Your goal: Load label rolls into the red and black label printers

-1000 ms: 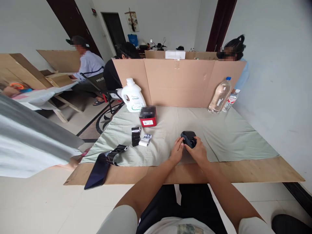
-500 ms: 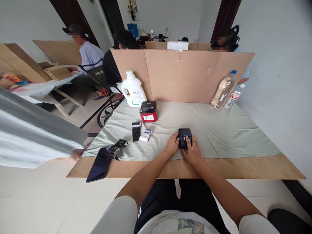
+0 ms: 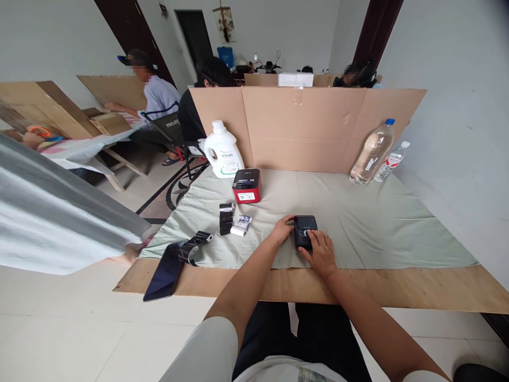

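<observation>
A small black portable receipt printer [image 3: 305,222] lies on the cloth in front of me. My left hand [image 3: 283,229] is at its left side, fingers bent against that edge. Over the near right part of the printer is my right hand [image 3: 321,252], its fingertips on the top face and its thumb by the near edge. Part of the printer is hidden under those fingers. To the left lie a dark paper roll [image 3: 226,218] and a white printed paper roll [image 3: 240,225]. Behind them stands a red and black printer [image 3: 247,187].
A dark tablet [image 3: 163,273] overhangs the table's front edge [image 3: 230,281], with an unrolled dark strip [image 3: 195,244] at its corner. A white jug [image 3: 225,151], a large bottle [image 3: 373,151] and a smaller bottle [image 3: 392,162] stand before the cardboard screen [image 3: 302,132]. Other people sit beyond.
The camera view has shifted, so the table sits slightly lower and further right. My right hand's fingers have moved a little on the printer's top; my left hand stays at its side.
</observation>
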Tool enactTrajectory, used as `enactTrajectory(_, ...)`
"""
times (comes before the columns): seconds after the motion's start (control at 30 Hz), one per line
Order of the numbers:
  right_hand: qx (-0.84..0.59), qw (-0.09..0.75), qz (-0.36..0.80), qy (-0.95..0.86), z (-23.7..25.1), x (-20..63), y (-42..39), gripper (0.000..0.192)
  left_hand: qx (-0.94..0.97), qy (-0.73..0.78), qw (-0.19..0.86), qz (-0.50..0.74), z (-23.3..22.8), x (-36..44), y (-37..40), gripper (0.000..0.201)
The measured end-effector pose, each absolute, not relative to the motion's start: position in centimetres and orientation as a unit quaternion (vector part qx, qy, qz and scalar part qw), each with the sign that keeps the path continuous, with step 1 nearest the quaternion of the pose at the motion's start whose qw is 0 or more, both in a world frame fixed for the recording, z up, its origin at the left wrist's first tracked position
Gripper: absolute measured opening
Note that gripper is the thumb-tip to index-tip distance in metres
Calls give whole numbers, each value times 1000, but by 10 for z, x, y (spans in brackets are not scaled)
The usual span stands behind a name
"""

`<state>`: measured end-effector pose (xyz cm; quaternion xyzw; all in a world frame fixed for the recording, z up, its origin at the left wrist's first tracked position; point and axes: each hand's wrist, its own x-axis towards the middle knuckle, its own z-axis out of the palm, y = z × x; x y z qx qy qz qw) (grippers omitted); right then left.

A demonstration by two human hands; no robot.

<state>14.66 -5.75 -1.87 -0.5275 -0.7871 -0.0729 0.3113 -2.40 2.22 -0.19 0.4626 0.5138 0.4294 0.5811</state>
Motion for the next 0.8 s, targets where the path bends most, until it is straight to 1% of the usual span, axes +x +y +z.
enactTrajectory(0.13,-508,330,-115,-788,-21,146,-56,55,468,516,620,361,9,-29,28,67)
enactTrajectory(0.3,-502,329,-142,-787,-23,145,-55,55,474,522,638,311,19,-31,35,73)
enactTrajectory(0.63,-504,315,-154,-789,-22,145,-55,52,471,569,614,278,24,-20,39,79)
enactTrajectory(0.8,-522,274,-117,-799,-5,145,-52,54,483,572,601,280,28,-20,36,81)
